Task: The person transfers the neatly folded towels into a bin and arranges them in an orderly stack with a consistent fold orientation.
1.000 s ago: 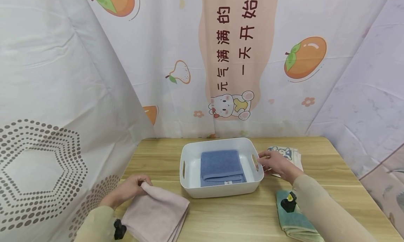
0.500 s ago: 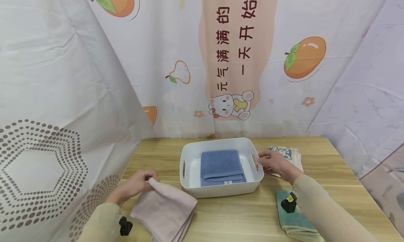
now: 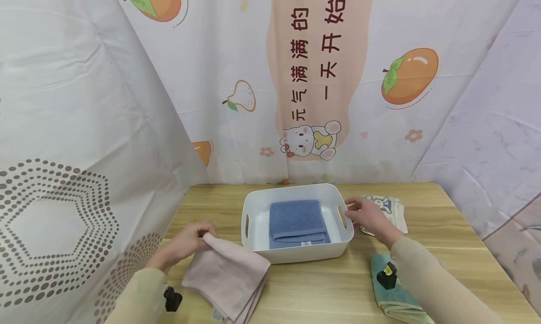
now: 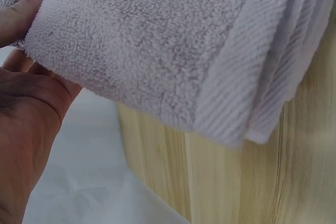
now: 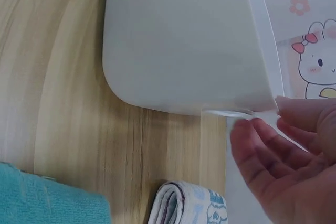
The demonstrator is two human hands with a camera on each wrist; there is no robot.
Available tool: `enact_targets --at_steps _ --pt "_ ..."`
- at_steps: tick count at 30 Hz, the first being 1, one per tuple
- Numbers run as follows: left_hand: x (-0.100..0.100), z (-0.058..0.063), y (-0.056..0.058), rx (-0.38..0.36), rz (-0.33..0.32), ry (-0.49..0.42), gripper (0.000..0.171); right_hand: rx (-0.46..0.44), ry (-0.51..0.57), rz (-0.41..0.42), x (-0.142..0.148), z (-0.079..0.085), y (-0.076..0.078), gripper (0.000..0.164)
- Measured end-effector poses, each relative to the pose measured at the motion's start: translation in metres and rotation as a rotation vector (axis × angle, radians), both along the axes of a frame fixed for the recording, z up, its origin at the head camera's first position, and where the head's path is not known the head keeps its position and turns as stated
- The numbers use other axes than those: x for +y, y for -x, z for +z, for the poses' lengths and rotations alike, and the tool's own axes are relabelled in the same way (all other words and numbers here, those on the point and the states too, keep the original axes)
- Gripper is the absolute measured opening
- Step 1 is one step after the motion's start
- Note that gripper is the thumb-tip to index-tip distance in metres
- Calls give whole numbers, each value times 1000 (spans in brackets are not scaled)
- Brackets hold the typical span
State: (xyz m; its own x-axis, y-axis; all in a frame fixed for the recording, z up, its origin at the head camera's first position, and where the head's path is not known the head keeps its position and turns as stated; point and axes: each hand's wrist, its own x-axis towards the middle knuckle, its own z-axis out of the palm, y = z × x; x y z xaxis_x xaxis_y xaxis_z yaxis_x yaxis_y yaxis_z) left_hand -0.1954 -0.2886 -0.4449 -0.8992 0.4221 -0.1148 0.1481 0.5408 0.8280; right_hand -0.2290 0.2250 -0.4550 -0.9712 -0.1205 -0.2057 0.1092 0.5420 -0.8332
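Observation:
My left hand (image 3: pixel 186 243) pinches the edge of a folded pale pink towel (image 3: pixel 230 278), which hangs slightly raised at the front left of the white basket (image 3: pixel 296 256). The left wrist view shows thumb and fingers on either side of the towel (image 4: pixel 136 40). On the basket's right end, my right hand (image 3: pixel 373 219) holds the rim by the handle slot. In the right wrist view its thumb lies at the rim of the basket (image 5: pixel 178 40), with the other fingers below, near the slot. Inside the basket lies a folded blue towel (image 3: pixel 296 218).
Behind the right hand is a folded white towel with a blue cartoon print (image 3: pixel 393 211). A folded green towel (image 3: pixel 395 293) lies under the right forearm. The wooden table (image 3: pixel 313 291) ends at a printed curtain (image 3: pixel 236 141) at the back.
The left hand has moved right and a little away from me, carrying the pink towel nearer the basket. The right hand and the basket have stayed in place.

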Motion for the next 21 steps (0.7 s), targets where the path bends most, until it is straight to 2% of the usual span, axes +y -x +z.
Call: enact_targets --at_steps 6,11,16,21 --pt "4 0 0 5 14 -8 22 196 -138 -6 -9 3 -1 41" --pt "5 -1 2 50 4 -24 21 359 -192 17 -19 7 -3 31" --pt "8 -2 2 56 2 -46 16 415 -178 83 -30 7 -7 25" --pt "12 -1 1 53 5 -49 15 452 -173 169 -39 2 -9 27"
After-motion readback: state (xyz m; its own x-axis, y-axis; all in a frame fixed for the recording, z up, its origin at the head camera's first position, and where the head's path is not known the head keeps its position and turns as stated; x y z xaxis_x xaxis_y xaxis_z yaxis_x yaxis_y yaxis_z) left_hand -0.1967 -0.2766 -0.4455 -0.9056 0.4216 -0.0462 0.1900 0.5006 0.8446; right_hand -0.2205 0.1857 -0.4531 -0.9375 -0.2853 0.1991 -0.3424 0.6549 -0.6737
